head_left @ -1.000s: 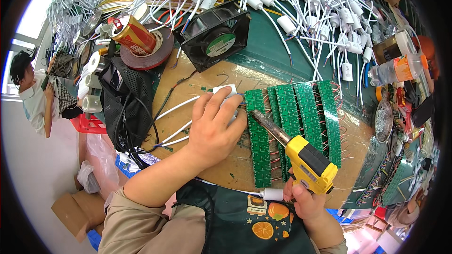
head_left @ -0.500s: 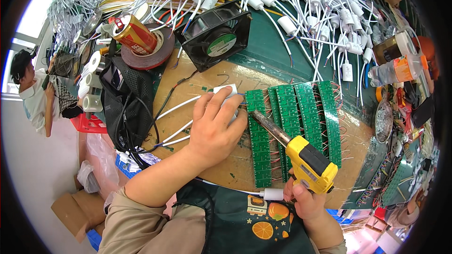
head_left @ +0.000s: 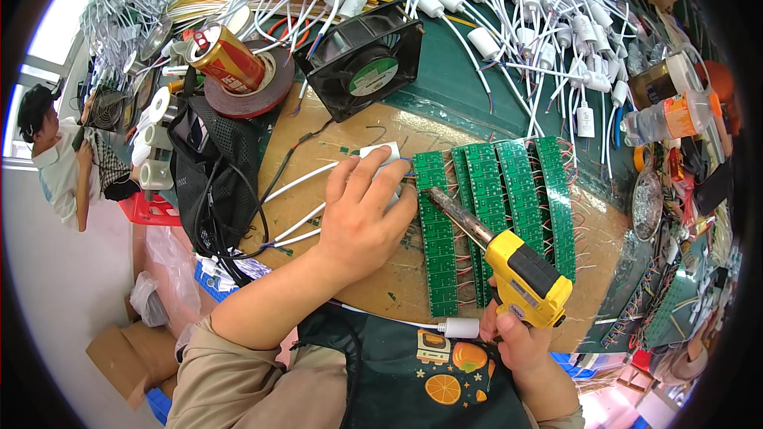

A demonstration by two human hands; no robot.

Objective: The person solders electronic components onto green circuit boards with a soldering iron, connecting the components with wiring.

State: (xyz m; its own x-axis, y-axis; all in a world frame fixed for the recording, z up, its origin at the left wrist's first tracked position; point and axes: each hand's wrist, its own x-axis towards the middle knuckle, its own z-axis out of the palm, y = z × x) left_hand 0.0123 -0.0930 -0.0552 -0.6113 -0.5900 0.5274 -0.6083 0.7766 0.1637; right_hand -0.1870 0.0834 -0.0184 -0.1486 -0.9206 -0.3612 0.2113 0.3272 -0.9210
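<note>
The person's left hand lies palm down near the middle of the frame, fingers bent over a white cylinder; from here I can't tell whether it is pinched or only pressed down. White cables run out from under that hand toward the left. The right hand, lower right of centre, is wrapped around the handle of a yellow-and-black soldering gun. Its metal barrel slants up and left, the tip over the upper part of the leftmost green circuit strip; whether the two touch I can't make out. More green strips stand in a row just right of it, thin red wires showing between them, all on a brown board set on the green counter. A black fan sits above the left hand, with a red-and-gold can inside a dark roll at upper left. White cylinders with cables heap along the top, and a clear bottle lies at right.
</note>
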